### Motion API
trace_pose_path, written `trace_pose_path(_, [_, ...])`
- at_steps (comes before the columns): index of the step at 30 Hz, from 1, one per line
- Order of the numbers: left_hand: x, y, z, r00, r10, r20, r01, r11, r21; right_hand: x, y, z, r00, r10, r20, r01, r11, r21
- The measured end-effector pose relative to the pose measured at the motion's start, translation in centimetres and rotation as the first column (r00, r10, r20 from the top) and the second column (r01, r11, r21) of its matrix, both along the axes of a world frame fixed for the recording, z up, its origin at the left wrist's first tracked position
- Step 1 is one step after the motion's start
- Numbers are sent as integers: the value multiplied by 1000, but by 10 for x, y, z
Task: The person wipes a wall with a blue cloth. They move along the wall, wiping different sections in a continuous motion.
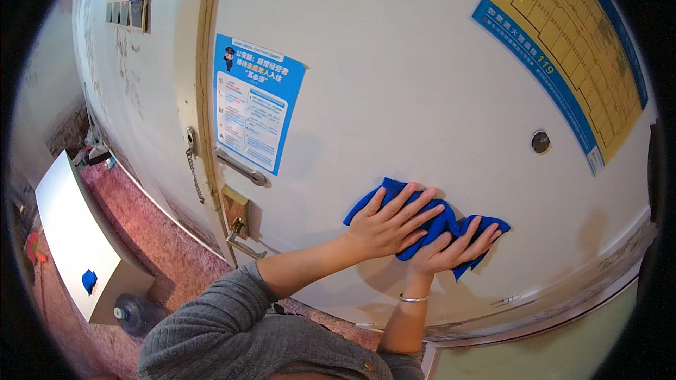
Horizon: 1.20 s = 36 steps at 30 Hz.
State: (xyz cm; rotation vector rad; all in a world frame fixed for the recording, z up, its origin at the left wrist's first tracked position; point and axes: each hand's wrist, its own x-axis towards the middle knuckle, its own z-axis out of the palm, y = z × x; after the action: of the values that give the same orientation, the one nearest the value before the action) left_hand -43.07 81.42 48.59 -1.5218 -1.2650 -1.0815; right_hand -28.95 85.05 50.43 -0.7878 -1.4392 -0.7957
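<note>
Both hands press a crumpled blue cloth [442,221] flat against a white door [369,89]. My left hand [388,224] lies over the cloth's left part, fingers spread and pointing up and to the right. Lower and to the right, my right hand [454,250], with a silver bangle at its wrist, rests on the cloth's other end. Parts of the cloth stick out around both hands. A blue poster [253,105] hangs on the door at upper left, and a round dark peephole [540,142] sits to the right.
A metal door lever [247,245], a pull handle [240,167] and a hanging door chain [195,177] are at the door's left edge. Farther left, a white table [79,232] bears a small blue cloth [89,281]. A large plastic water bottle [138,315] stands beside it on pink carpet [137,211].
</note>
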Motion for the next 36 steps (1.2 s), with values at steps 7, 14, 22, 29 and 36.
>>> trace_pose_path(7, [-25, -9, -11, 999, 17, -31, -17, 1000, -26, -31, -12, -20, 999, 29, -14, -30, 990, -137])
trace_pose_path(14, [-89, -25, -2, 997, 41, 66, -34, 995, -96, -82, -26, -4, 980, 140, 143, -112, 976, -185])
trace_pose_path(22, [-174, -45, 36, 980, 61, 187, -53, 997, -51, -151, -40, 52, 946, 158, 284, -109, 978, -180])
trace_pose_path(29, [-214, -61, 49, 974, 120, 191, -111, 992, -57, -195, -50, 66, 926, 210, 315, -167, 973, -159])
trace_pose_path(36, [-215, -59, 42, 969, 110, 220, -102, 994, -46, -195, -49, 62, 912, 228, 341, -179, 969, -168])
